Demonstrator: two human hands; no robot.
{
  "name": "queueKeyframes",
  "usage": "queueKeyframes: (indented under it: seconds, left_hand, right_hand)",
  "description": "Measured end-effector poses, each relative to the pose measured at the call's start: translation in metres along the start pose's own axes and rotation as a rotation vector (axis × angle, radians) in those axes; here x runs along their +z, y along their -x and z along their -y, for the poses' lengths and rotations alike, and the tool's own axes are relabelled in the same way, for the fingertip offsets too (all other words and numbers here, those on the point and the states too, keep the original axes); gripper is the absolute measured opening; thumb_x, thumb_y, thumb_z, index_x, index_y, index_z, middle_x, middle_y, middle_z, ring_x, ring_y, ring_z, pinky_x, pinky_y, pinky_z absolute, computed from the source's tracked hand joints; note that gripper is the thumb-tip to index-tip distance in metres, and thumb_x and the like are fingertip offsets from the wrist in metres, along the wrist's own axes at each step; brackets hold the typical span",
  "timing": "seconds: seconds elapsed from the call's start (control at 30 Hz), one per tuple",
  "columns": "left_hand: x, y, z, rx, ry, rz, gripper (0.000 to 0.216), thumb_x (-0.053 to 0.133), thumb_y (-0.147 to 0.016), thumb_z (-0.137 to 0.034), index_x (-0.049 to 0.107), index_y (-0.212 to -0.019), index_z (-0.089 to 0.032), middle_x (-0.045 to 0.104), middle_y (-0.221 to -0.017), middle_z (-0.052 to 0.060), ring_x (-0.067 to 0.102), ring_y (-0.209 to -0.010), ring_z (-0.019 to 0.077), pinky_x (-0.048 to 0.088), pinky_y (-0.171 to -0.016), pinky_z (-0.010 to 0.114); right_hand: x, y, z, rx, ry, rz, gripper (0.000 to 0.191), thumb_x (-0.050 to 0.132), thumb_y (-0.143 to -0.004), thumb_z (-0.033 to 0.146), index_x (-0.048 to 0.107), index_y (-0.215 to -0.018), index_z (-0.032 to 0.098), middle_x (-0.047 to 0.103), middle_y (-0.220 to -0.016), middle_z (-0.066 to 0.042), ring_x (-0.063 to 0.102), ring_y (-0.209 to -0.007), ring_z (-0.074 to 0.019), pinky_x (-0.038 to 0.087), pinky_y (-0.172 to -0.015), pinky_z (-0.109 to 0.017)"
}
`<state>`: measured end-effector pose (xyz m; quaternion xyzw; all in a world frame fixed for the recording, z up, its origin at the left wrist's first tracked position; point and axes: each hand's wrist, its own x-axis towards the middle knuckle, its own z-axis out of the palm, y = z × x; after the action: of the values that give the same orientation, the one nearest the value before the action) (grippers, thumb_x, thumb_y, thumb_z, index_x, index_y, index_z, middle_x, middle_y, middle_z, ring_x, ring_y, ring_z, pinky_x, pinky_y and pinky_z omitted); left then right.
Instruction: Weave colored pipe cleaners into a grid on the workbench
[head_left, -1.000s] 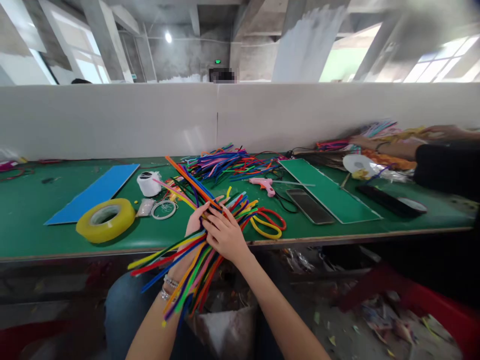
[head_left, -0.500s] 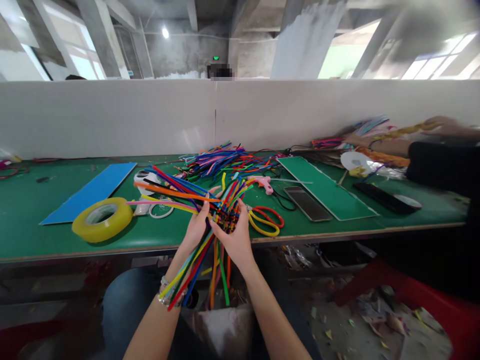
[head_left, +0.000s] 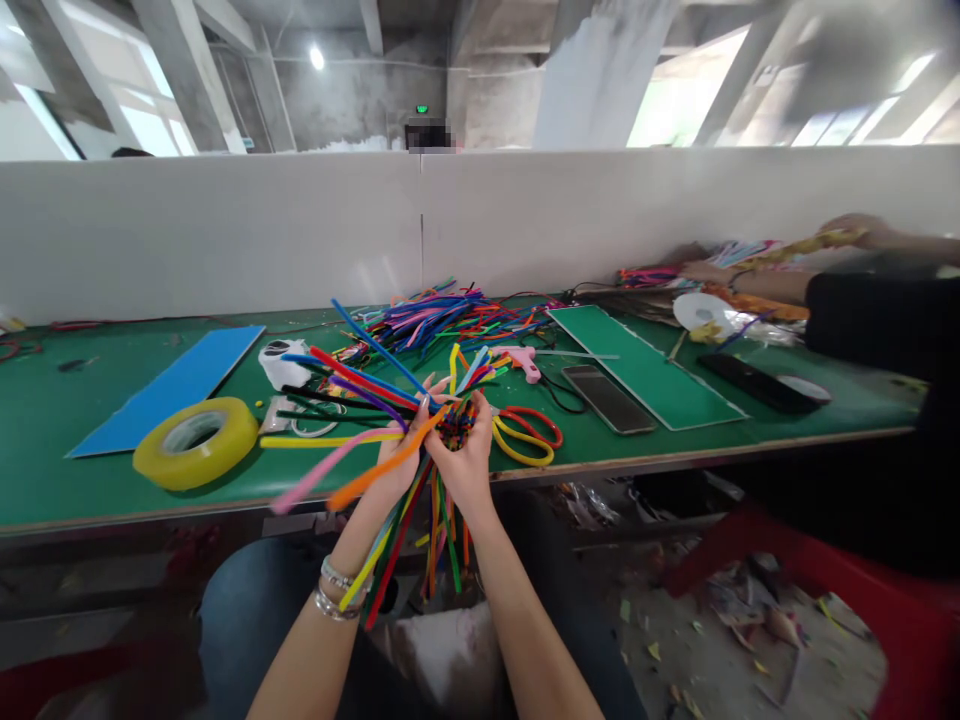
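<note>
Both my hands grip a thick bundle of multicoloured pipe cleaners (head_left: 454, 425) at its middle, over the table's front edge. My left hand (head_left: 397, 450) and my right hand (head_left: 466, 460) nearly touch, with the stems pinched tightly between them. Long stem ends fan out left and hang down towards my lap. A loose heap of pipe cleaners (head_left: 442, 325) lies just beyond my hands. Nearest my right hand are scissors with red and yellow handles (head_left: 525, 437). A pink hot glue gun (head_left: 523, 362) lies behind them.
A green-topped workbench (head_left: 112, 490) holds a yellow tape roll (head_left: 196, 443), a blue board (head_left: 169, 390) and a green board (head_left: 637, 365). A co-worker's hands (head_left: 847, 232) work at the right. A white partition (head_left: 225, 230) runs behind; scraps litter the floor (head_left: 720, 640).
My hands have come closer together and gathered the stems into a tighter bunch. The bundle has turned, with more ends fanning left. The view has tilted slightly.
</note>
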<state>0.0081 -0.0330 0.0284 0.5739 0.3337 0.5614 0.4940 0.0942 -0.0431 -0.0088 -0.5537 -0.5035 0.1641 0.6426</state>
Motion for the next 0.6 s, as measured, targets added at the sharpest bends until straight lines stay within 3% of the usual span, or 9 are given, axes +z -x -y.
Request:
queueKeyframes:
  seconds: [0.37,0.53,0.6]
  left_hand:
    - [0.006,-0.001,0.011,0.074,-0.033,-0.192,0.043,0.048,-0.083,-0.049,0.065,-0.109,-0.018,0.068,-0.104,0.004,0.052,-0.115,0.0236,0.039,-0.101,0.036]
    - [-0.003,-0.006,0.025,-0.155,0.08,-0.402,0.044,0.055,-0.078,-0.048,0.064,-0.108,-0.017,0.065,-0.111,0.006,0.054,-0.112,0.0258,0.041,-0.099,0.038]
    - [-0.004,-0.007,0.026,-0.187,0.206,-0.376,0.044,0.051,-0.08,-0.048,0.063,-0.11,-0.018,0.063,-0.115,0.007,0.054,-0.113,0.0254,0.04,-0.099,0.039]
  right_hand:
    - [0.005,-0.008,0.003,-0.037,0.029,-0.007,0.073,0.064,-0.064,0.034,0.034,-0.129,0.019,0.047,-0.127,-0.013,0.042,-0.119,-0.0265,0.03,-0.101,-0.047]
    - [0.006,-0.013,0.003,-0.055,0.07,0.024,0.067,0.064,-0.063,0.03,0.039,-0.124,0.02,0.051,-0.122,-0.011,0.046,-0.115,-0.026,0.029,-0.1,-0.048]
    - [0.005,-0.016,0.003,-0.071,0.103,0.044,0.065,0.064,-0.063,0.031,0.041,-0.122,0.019,0.053,-0.119,-0.011,0.047,-0.113,-0.0268,0.029,-0.1,-0.048]
